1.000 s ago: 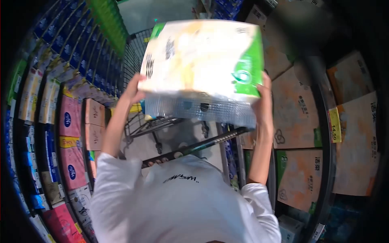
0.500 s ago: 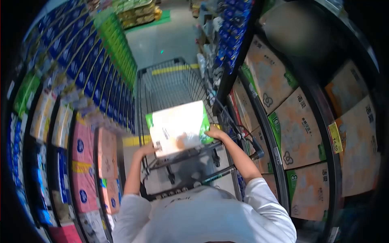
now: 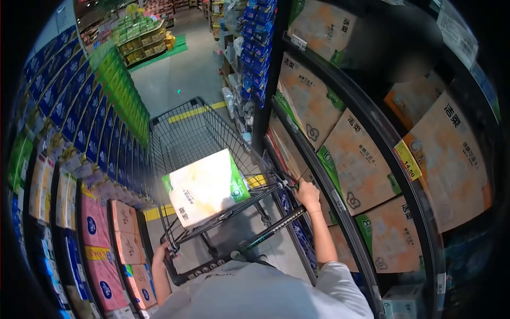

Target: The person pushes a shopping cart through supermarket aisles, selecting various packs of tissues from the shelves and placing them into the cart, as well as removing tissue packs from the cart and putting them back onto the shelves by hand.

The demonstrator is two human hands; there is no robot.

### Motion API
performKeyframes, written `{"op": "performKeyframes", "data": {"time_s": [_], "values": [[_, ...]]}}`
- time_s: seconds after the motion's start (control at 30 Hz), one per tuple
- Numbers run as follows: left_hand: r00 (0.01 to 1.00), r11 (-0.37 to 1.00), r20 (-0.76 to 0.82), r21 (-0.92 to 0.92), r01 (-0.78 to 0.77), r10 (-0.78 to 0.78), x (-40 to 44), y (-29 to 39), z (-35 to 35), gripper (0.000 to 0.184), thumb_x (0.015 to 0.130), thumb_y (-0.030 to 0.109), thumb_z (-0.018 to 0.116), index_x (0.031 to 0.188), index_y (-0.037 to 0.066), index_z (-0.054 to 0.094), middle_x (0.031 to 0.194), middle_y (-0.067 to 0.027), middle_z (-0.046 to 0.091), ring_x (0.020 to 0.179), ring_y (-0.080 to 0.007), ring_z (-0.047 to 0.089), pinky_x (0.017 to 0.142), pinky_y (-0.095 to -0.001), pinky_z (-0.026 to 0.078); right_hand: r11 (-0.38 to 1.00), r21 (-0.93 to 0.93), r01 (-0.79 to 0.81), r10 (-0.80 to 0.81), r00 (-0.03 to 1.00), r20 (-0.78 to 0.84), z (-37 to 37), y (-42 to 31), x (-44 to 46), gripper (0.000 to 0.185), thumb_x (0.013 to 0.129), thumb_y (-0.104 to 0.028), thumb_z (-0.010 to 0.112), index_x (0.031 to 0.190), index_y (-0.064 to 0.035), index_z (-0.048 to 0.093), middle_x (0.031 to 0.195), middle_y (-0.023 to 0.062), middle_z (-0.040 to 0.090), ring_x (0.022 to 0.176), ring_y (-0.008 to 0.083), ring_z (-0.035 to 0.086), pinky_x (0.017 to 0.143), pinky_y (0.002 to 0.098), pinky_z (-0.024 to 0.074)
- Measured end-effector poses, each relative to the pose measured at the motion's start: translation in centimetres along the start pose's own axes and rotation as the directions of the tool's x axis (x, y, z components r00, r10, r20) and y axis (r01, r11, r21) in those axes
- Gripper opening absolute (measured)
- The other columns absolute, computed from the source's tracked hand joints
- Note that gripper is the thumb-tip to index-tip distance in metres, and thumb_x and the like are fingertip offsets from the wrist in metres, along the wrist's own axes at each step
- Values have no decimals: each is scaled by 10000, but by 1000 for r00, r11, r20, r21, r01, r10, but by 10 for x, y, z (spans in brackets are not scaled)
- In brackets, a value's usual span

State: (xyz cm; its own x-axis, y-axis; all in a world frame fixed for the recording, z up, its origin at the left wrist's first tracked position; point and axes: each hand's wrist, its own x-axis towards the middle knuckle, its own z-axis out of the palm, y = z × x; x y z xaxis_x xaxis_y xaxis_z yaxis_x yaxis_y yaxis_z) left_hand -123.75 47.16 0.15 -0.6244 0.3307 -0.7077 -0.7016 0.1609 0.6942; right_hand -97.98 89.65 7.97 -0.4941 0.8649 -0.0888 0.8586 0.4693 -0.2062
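A large tissue pack (image 3: 204, 186), pale with green ends, rests tilted at the near end of the wire shopping cart (image 3: 183, 127), out of both hands. My right hand (image 3: 308, 195) is closed around the right side of the cart's handle frame, close to the shelf. My left hand (image 3: 161, 252) grips the left side of that frame, with its fingers partly hidden. The black handlebar (image 3: 265, 236) runs across in front of my shirt.
Shelves of similar tissue packs (image 3: 358, 165) stand close on the right, with a yellow price tag (image 3: 407, 159). Pink packs (image 3: 101, 228) and blue packs (image 3: 74, 117) line the left. Ahead, a display stand (image 3: 141, 40) borders the aisle floor (image 3: 183, 74).
Both hands have let go of the tissue pack, which now lies in the cart. They have moved apart to the two sides of the handle frame. My view has turned right.
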Motion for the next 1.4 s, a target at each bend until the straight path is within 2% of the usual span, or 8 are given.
{"op": "performKeyframes", "data": {"time_s": [0.3, 0.53, 0.83, 1.13, 1.27, 1.3, 1.33, 1.4], "values": [[999, 1000, 54, -3, -5, 5, 21, 38, 7, 390, 701, 27, 404, 1084, 46, 335, 805, -111, 456, 630, -264, 487, 536, -497, 442, 998, 15, -57, 57, 998, 19, -2, -24, 19, 257, 646, -131, 498, 879, -22, 506, 766, 209, 560, 748, 347, 545, 672, 413, 436], [986, 998, 161, -34, 52, -46, 104, 83, -6, 421, 723, 34, 398, 1131, 83, 306, 773, -80, 473, 601, -187, 513, 499, -403, 472, 998, -1, -66, 66, 997, -45, 2, -68, 71, 247, 628, -114, 501, 855, -19, 501, 756, 204, 560, 734, 341, 547, 660, 407, 441], [986, 999, 164, 47, -27, 19, 201, 182, 13, 443, 680, 129, 457, 1107, 87, 349, 812, -76, 474, 662, -212, 499, 509, -400, 455, 996, 60, -68, 73, 994, -79, 14, -130, 158, 282, 690, -265, 503, 878, -54, 503, 746, 205, 557, 726, 343, 543, 652, 416, 437], [984, 981, 171, 194, 11, -45, 278, 268, 27, 430, 670, 279, 509, 1056, 127, 393, 863, -80, 505, 684, -212, 510, 576, -403, 422, 991, 135, -3, 16, 995, -94, 23, -170, 224, 298, 681, -233, 498, 920, -54, 496, 766, 204, 562, 735, 335, 550, 665, 412, 438], [994, 962, 97, 272, 19, -47, 281, 300, 46, 333, 685, 280, 500, 946, 74, 474, 783, -93, 546, 633, -212, 543, 490, -305, 444, 979, 199, 51, -27, 992, -122, 31, -176, 250, 287, 671, -167, 457, 916, -20, 488, 711, 217, 559, 689, 345, 554, 639, 430, 435], [974, 850, 139, 477, -226, 181, 326, 301, 20, 299, 692, 257, 502, 879, 23, 511, 758, -121, 554, 649, -217, 546, 524, -306, 437, 978, 208, 4, 4, 999, -35, 27, -178, 255, 344, 691, -193, 478, 1008, -60, 469, 776, 219, 554, 764, 340, 540, 685, 417, 424], [972, 843, 139, 484, -233, 188, 320, 307, 28, 299, 692, 257, 502, 879, 23, 511, 758, -121, 554, 649, -217, 546, 524, -306, 437, 970, 242, 18, -14, 1000, -20, 27, -177, 259, 370, 690, -196, 480, 1030, -51, 453, 779, 227, 550, 762, 343, 540, 687, 421, 423], [860, 298, 82, 918, -262, 504, 298, 318, 44, 307, 696, 233, 503, 841, -37, 510, 709, -148, 552, 661, -226, 546, 576, -305, 422, 959, 269, 88, -65, 994, -92, 27, -176, 264, 275, 690, -152, 436, 920, -8, 479, 706, 231, 554, 698, 356, 550, 642, 427, 433]]}}
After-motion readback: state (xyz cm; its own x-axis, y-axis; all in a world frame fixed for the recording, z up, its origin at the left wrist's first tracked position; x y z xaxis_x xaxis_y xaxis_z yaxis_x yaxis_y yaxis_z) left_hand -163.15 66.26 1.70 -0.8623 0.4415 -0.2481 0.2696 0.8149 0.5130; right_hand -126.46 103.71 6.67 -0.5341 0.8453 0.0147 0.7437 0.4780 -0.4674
